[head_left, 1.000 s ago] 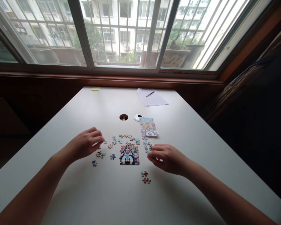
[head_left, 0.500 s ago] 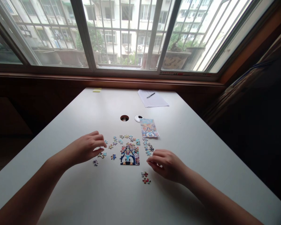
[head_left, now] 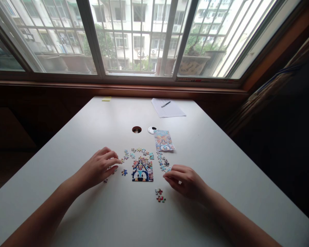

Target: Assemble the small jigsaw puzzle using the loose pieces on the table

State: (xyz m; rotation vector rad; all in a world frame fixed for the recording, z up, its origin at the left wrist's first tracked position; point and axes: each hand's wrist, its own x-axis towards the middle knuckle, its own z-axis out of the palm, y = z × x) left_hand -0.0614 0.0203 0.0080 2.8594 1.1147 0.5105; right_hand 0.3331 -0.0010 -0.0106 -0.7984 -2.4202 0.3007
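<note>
A partly joined jigsaw (head_left: pixel 142 171) with a blue and white cartoon face lies on the white table (head_left: pixel 134 216). My left hand (head_left: pixel 100 167) rests just left of it, fingers curled over several loose pieces (head_left: pixel 124 160). Whether those fingers pinch one is hidden. My right hand (head_left: pixel 185 180) lies to the puzzle's right, fingers bent and pressed on the table near a row of loose pieces (head_left: pixel 163 163). A small red cluster of pieces (head_left: pixel 159 195) sits in front of that hand. The picture card (head_left: pixel 163 140) lies beyond the puzzle.
A round cable hole (head_left: pixel 136 129) and its white cap (head_left: pixel 151 130) sit mid-table. Paper with a pen (head_left: pixel 168 107) lies at the far edge, beside a yellow note (head_left: pixel 106 99). A barred window runs behind; a dark curtain hangs at right.
My left hand has slid right and toward me, covering the pieces left of the puzzle. My right hand has drawn back slightly toward me.
</note>
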